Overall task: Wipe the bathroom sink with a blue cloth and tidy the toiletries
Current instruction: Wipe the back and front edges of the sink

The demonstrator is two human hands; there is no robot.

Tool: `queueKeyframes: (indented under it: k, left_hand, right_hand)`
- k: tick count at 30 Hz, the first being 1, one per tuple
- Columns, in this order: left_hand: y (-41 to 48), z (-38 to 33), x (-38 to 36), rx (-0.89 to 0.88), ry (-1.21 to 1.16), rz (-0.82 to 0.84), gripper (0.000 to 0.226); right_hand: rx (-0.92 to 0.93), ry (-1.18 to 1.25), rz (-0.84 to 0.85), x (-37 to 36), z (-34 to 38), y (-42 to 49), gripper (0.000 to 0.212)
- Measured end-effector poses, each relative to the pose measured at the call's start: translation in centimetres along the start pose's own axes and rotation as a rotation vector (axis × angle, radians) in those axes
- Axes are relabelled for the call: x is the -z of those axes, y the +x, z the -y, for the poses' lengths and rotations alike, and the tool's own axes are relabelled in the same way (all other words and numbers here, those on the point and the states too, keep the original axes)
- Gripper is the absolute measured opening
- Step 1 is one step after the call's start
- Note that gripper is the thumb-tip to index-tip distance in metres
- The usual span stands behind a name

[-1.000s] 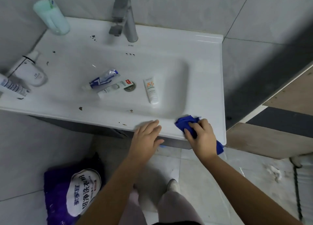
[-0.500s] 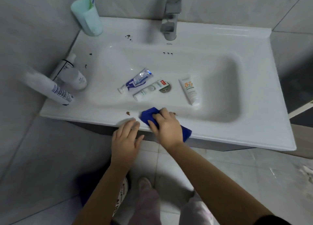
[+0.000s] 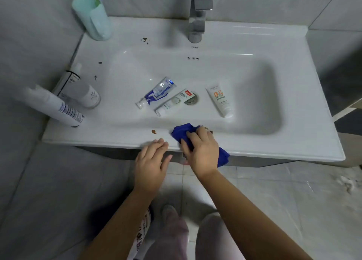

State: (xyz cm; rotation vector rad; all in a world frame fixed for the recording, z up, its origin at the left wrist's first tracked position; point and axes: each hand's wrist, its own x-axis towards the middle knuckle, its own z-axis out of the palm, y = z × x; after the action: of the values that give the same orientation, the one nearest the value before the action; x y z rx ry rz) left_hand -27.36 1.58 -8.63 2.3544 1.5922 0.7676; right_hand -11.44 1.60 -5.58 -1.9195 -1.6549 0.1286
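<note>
Tall white bottle [image 3: 52, 105]: lies on its side at the far left, base on the sink's left ledge, top leaning on the grey wall tile.
Clear bottle [image 3: 83, 92]: just beside the white one, also tipped over on the left ledge, cap pointing at the wall.
Mint cup [image 3: 94, 19]: upright in the back left corner of the ledge, a toothbrush head poking out of it.
Brown spots: a cluster [image 3: 145, 40] on the back ledge between cup and tap, one blob [image 3: 154, 131] on the front rim just left of the cloth.
Blue toothpaste tube [image 3: 156, 93]: flat in the basin, cap toward the front left.
White-green tube [image 3: 174, 102]: alongside it, its flat end lying over the edge of the drain [image 3: 194, 100].
Left hand [image 3: 151, 162]: fingers nearly straight and holding nothing, fingertips resting on the front rim of the sink [image 3: 274, 148].
Blue cloth [image 3: 182, 132]: bunched on the front rim at the basin's lip (one end sticks out ahead of the fingers, the other hangs off the rim behind the palm).
Right hand [image 3: 201, 150]: palm down, fingers curled over the cloth and pressing it onto the rim, close beside the left hand.
Tap [image 3: 197, 15]: chrome, centred on the back ledge.
Orange-print tube [image 3: 220, 100]: flat in the basin right of the drain, cap toward the front.
</note>
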Motion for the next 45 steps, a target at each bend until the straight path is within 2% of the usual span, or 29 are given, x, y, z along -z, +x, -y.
queueKeyframes:
  k: [2,4,8,10,13,15,18,20,23,25,26,28,30,31,33,35,36,39,42,43,45]
  left_hand:
    - [0.1,0.3,0.0,-0.016,-0.002,-0.001,0.033]
    - [0.2,0.2,0.2,-0.016,-0.016,0.004,0.033]
    - [0.4,-0.1,0.8,0.011,-0.009,0.049,0.038]
    - [0.3,-0.1,1.5,-0.025,-0.004,0.088,0.041]
    - [-0.3,0.7,3.3,-0.055,-0.076,0.056,0.038]
    - [-0.6,2.1,4.7,0.024,-0.051,-0.018,0.038]
    - [-0.3,5.5,6.3,0.181,0.083,-0.036,0.053]
    - [-0.2,7.5,6.5,0.178,0.121,0.031,0.064]
    - [-0.5,9.2,6.0,0.079,0.116,0.047,0.060]
    - [-0.6,9.6,6.0,0.055,0.091,0.040,0.055]
    - [-0.6,9.5,6.1,0.047,0.082,0.036,0.053]
    - [-0.5,9.5,6.2,0.039,0.069,0.025,0.050]
    - [-0.6,9.6,6.1,0.042,0.058,0.028,0.049]
    - [-0.6,9.6,6.1,0.043,0.057,0.026,0.050]
    - [-0.6,9.6,6.0,0.046,0.054,0.020,0.052]
    - [-0.6,9.5,6.0,0.064,0.050,0.013,0.055]
    - [-0.6,9.3,6.1,0.075,0.049,0.002,0.055]
    - [-0.8,8.6,6.3,0.099,0.073,0.039,0.053]
    - [-0.6,7.9,6.7,0.120,0.149,0.121,0.057]
    - [-0.5,7.6,6.8,0.124,0.168,0.133,0.057]
    - [-0.4,7.0,6.8,0.132,0.188,0.119,0.057]
  right_hand:
    - [0.090,0.032,0.063,0.5,-0.6,0.0,0.031]
    - [0.060,0.008,0.060,2.7,-4.0,-0.5,0.031]
    - [-0.334,-0.097,-0.162,7.2,-10.0,-1.2,0.032]
    - [-0.407,-0.095,-0.168,6.5,-9.0,-0.7,0.026]
    - [-0.266,-0.086,-0.027,2.5,-3.3,1.8,0.017]
    - [-0.206,-0.083,0.152,-0.8,0.9,4.0,0.023]
    - [-0.117,-0.013,0.401,-4.5,5.7,6.9,0.031]
    - [0.032,0.113,0.440,-5.3,7.3,6.8,0.030]
    - [0.248,0.197,0.418,-3.2,6.2,3.5,0.032]
    - [0.295,0.166,0.327,-1.3,3.7,1.5,0.033]
    - [0.259,0.137,0.268,-0.8,2.7,1.1,0.031]
    - [0.077,0.081,0.183,-1.1,2.5,1.6,0.025]
    - [-0.073,0.078,0.175,-3.4,5.1,2.9,0.023]
    - [-0.058,0.097,0.199,-4.7,7.1,3.3,0.022]
    - [0.114,0.127,0.251,-6.4,9.9,2.8,0.022]
    - [0.288,0.125,0.271,-5.9,8.9,1.8,0.025]
    - [0.294,0.121,0.260,-4.7,7.1,1.5,0.028]
    - [0.069,0.020,0.071,-0.3,1.3,0.1,0.023]
    - [-0.175,0.009,-0.035,-1.1,1.9,0.5,0.019]
    - [-0.178,0.043,-0.038,-2.3,3.8,1.1,0.025]
    - [-0.025,0.049,0.017,-4.9,7.6,1.6,0.033]
